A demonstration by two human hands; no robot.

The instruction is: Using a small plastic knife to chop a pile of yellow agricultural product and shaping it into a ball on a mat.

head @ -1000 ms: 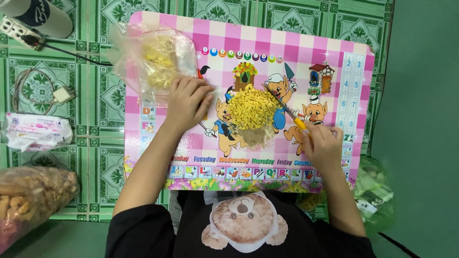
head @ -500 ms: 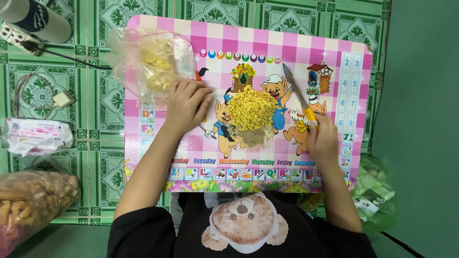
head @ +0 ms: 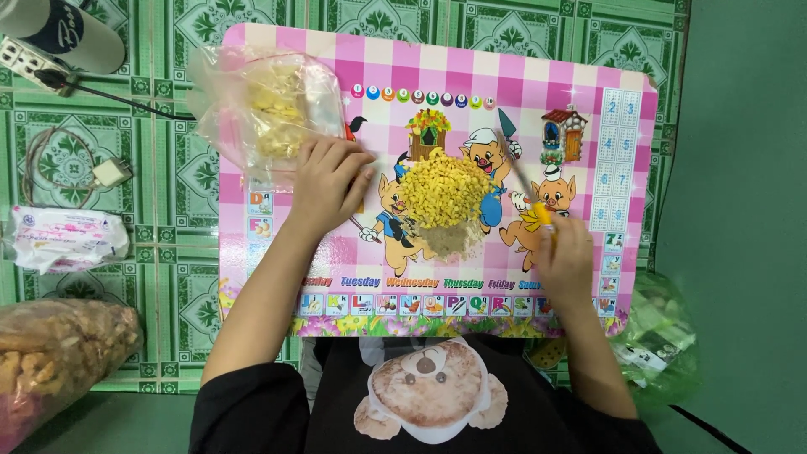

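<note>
A pile of small yellow chopped pieces lies in the middle of a pink chequered cartoon mat. My right hand grips a knife with a yellow handle; its blade points up and away, just right of the pile. My left hand rests on the mat left of the pile, its fingers curled at the lower edge of a clear plastic bag holding yellow pieces.
The mat lies on a green patterned tiled floor. To the left are a white wipes packet, a charger with cable, a power strip and a bag of brown snacks. A green plastic bag sits at lower right.
My right hand has drawn the knife back to the right, away from the pile, with the blade now raised more upright. My left hand has shifted only slightly by the bag.
</note>
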